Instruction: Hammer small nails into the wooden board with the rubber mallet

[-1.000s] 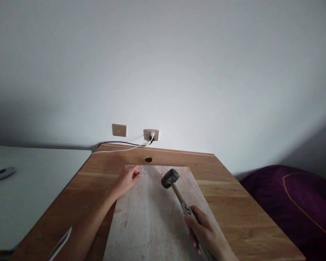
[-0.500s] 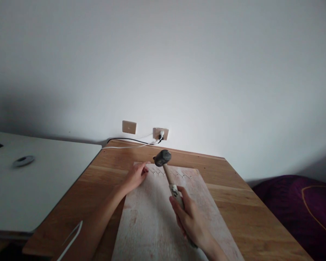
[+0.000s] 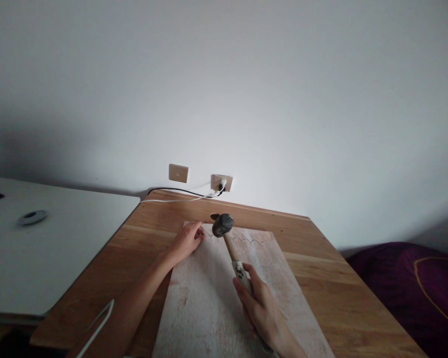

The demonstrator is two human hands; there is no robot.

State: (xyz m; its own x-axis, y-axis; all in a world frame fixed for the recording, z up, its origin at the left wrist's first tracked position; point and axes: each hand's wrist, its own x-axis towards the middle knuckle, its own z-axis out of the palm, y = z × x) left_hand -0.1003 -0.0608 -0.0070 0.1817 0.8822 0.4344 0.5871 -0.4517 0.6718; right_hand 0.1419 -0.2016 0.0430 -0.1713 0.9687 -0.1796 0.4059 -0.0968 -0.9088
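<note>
My right hand [image 3: 263, 306] is wrapped round the pale grip of a mallet [image 3: 230, 246] with a black head and a wooden handle. The mallet's head is over the far part of a whitish, worn-looking board [image 3: 209, 303], to the right of my left hand [image 3: 190, 237]. That hand rests at the board's far left corner, its fingers drawn together. Whatever is between those fingertips, if anything, is too small to make out. Along the board's far edge runs a row of small, thin, nail-like pieces [image 3: 252, 241], partly hidden by the mallet.
The board lies on a wooden table [image 3: 321, 273] against a white wall. White and black cords [image 3: 179, 200] run along the table's back to a wall socket [image 3: 227, 183]. A white table [image 3: 59, 248] with a roll-like ring [image 3: 32, 217] adjoins at left. Purple fabric [image 3: 388, 278] bulges at right.
My right hand and the mallet have come down a little, with the head lower over the board's far edge. My left hand stays in the same place.
</note>
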